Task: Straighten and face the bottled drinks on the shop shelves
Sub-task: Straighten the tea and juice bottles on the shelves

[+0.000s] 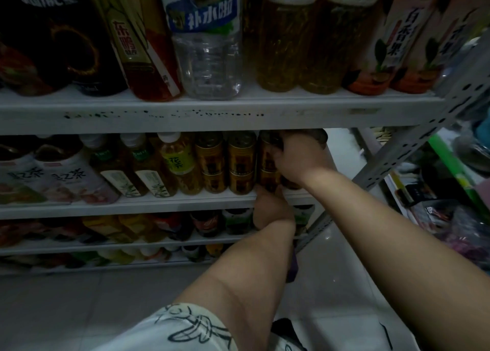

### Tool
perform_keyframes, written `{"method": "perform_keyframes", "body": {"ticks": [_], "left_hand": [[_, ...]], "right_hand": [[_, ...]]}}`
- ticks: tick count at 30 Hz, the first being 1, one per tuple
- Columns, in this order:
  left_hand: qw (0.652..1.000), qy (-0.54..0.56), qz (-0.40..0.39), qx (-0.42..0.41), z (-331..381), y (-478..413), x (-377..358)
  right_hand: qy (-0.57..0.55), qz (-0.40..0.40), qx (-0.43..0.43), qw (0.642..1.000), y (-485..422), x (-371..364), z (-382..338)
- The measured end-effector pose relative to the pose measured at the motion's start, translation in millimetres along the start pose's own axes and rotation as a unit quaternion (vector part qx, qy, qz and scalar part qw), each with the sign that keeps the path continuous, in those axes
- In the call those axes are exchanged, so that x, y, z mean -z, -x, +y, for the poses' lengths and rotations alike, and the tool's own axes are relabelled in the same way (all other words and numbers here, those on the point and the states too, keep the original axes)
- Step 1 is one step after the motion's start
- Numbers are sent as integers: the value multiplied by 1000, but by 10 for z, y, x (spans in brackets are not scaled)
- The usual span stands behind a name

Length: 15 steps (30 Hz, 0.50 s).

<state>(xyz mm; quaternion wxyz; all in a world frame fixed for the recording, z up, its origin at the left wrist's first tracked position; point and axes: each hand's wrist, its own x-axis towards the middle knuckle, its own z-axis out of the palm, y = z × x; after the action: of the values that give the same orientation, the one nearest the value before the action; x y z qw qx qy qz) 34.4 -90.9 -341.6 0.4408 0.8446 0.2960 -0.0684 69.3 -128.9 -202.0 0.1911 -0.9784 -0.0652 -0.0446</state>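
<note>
Reaches into the right end of the middle shelf with both hands. Grips the end can with the right hand, fingers curled round its upper side and part of its top, covering much of the label. Sets the left hand lower down at the shelf's front lip, fingertips up against the foot of the same can. Cannot tell whether those fingers are curled or straight, with only the back of the hand on show. Right next door: two more gold cans, touching or nearly so. Further left: a line of tea bottles, appearing to lean, though perhaps only through the wide lens.

Handling, as a judgement:
- Probably full, so fairly heavy for its size.
- Stiff metal wall, smooth and a little slippery.
- Unlikely to break, but easy to dent or to knock against the neighbours.
- Best taken round the upper wall or over the rim, as here.
- Best turned on its base rather than lifted, with the lower hand steadying the foot near the lip.

Seems midway through facing this one can. Leaves most of the row to the left to do, by the look of it.
</note>
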Motion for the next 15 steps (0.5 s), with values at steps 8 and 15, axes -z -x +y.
{"method": "perform_keyframes", "body": {"ticks": [8,15], "left_hand": [[1000,16,5,20,17,38,-12],[997,63,-11,31,-47,64,45]], "right_hand": [[-103,-69,-15,992,29,109,28],[-163,88,15,983,295,156,198]]}}
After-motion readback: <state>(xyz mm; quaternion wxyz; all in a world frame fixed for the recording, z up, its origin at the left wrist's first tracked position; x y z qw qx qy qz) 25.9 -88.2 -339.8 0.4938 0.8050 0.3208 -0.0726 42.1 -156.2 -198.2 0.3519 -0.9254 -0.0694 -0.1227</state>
